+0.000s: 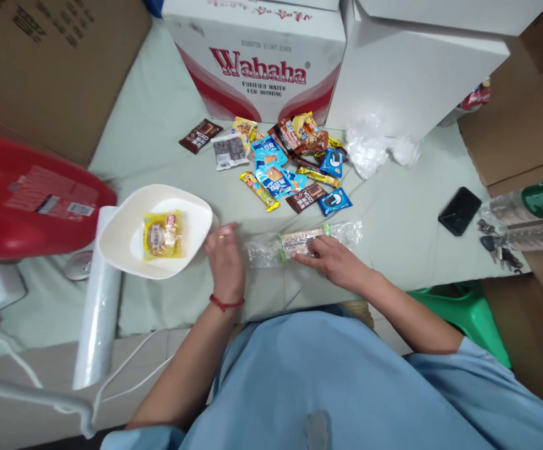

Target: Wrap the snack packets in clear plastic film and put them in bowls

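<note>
My right hand (334, 259) is on a snack packet with green ends (303, 240), its thumb along the near edge and its fingers curled over the top. Under the packet, a strip of clear plastic wrap (264, 251) lies crinkled on the table, its ends showing on both sides. My left hand (227, 262), a red cord at its wrist, is beside the right rim of a white bowl (114, 240). Its fingers point forward, apart from the packet; whether they touch the rim I cannot tell. Inside the bowl lies a yellow-wrapped snack (162, 235).
Several wrapped snacks (275, 178) lie piled before a Wahaha carton (262, 69). Crumpled clear plastic (369, 150) sits right of them. A film roll (97, 319) and red container (32, 197) are at left; a phone (459, 211), keys (500, 250) and bottles (510, 206) at right.
</note>
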`<state>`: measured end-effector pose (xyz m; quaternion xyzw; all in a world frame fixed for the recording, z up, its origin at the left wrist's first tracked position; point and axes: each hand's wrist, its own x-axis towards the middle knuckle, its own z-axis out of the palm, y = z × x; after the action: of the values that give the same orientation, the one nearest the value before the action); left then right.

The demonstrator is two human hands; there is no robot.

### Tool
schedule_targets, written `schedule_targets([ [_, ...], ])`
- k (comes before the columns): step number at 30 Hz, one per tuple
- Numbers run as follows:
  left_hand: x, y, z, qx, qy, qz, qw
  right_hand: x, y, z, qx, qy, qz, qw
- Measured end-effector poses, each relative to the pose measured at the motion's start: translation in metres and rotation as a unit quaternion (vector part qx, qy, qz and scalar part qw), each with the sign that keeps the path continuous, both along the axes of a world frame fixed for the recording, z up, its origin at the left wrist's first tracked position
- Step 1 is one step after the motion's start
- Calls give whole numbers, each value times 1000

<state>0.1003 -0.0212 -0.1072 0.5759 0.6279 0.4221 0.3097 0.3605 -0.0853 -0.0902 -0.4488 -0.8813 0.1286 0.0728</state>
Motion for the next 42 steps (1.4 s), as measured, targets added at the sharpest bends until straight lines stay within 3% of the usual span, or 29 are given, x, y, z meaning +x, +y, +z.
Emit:
schedule_targets([
  [5, 3, -4, 6, -62, 221, -122, 966, 1, -1, -4, 6, 13, -7, 1000],
  [9, 0, -18, 24, -82, 169, -134, 973, 0, 1, -5, -1, 27, -12, 1000],
  [13, 23, -25, 37, -42, 65, -121, 990, -4, 3, -6, 7, 33, -9, 999],
  [16, 51, -27, 35, 2, 49, -204, 978, -3, 1, -5, 7, 58, -11, 998],
  [20, 73, -32, 24, 50, 141, -311, 939, 10, -11, 3, -13, 189, -16, 982],
  [21, 75, -34, 21, 60, 174, -321, 929, 16, -15, 4, -8, 225, -51, 973],
  [23, 76, -38, 20, 72, 241, -328, 910, 27, -19, 4, 41, 250, -194, 948],
  [25, 77, -41, 21, 77, 303, -326, 892, 36, -19, -1, 94, 205, -357, 907],
  [27, 77, -44, 25, 76, 347, -325, 876, 44, -17, -9, 85, 152, -433, 885],
  [31, 76, -46, 30, 74, 363, -322, 871, 49, -11, -11, 1, 208, -400, 892],
  [34, 75, -46, 27, 86, 337, -320, 881, 41, -6, 5, -63, 295, -384, 873],
  [36, 73, -46, 25, 93, 323, -321, 885, 29, -1, 17, -82, 306, -369, 874],
  [39, 72, -47, 21, 103, 317, -329, 883, 2, 9, 26, -42, 260, -321, 910],
  [42, 70, -47, 17, 117, 312, -334, 882, -26, 16, 22, -22, 175, -287, 942],
])
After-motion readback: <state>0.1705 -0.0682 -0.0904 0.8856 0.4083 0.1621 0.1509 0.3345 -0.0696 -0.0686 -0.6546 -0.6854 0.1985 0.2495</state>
